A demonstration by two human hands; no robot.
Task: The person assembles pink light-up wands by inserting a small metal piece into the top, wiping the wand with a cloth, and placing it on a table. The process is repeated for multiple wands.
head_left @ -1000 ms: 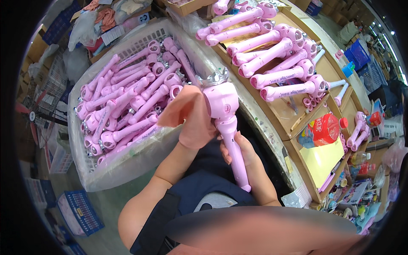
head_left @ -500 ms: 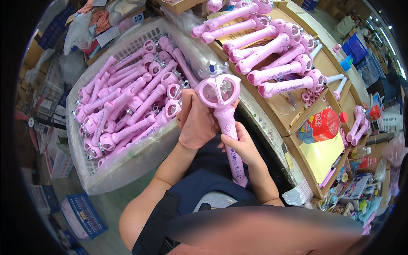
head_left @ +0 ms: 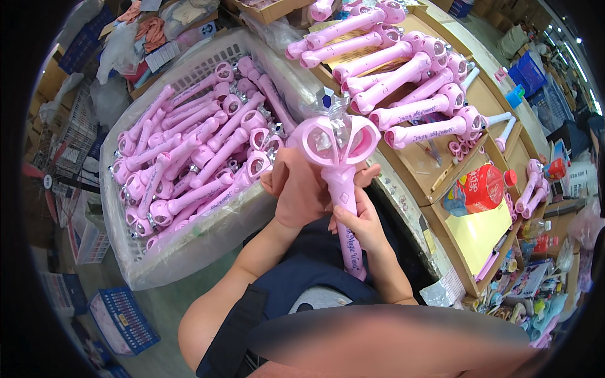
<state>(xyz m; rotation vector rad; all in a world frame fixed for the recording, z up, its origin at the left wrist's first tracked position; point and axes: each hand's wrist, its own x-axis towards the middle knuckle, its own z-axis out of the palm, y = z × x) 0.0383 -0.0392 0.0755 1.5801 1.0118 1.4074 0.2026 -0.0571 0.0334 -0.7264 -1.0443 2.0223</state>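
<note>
Upright before my body is a pink toy magic wand (head_left: 341, 183), its round windowed head topped by a silver crown with a dark blue gem. My right hand (head_left: 362, 217) wraps the handle just below the head, thumb in front. A salmon-coloured cloth (head_left: 299, 189) is bunched in my left hand (head_left: 272, 183) and lies against the left and back of the wand's head. Most of my left fingers are hidden by the cloth and the wand. Left of my hands, a plastic-lined basket (head_left: 208, 249) holds many similar wands (head_left: 189, 151).
On the right, a worktable carries cardboard trays (head_left: 413, 179) with more pink wands (head_left: 403, 72) lying in a row. A red-labelled bottle (head_left: 485, 188), a yellow paper (head_left: 482, 233) and pens lie nearer. A blue crate (head_left: 123, 321) stands on the floor at lower left.
The wand's head has come up slightly larger and turned, showing its windows at another angle. My left hand with the cloth has shifted a little to the right behind it.
</note>
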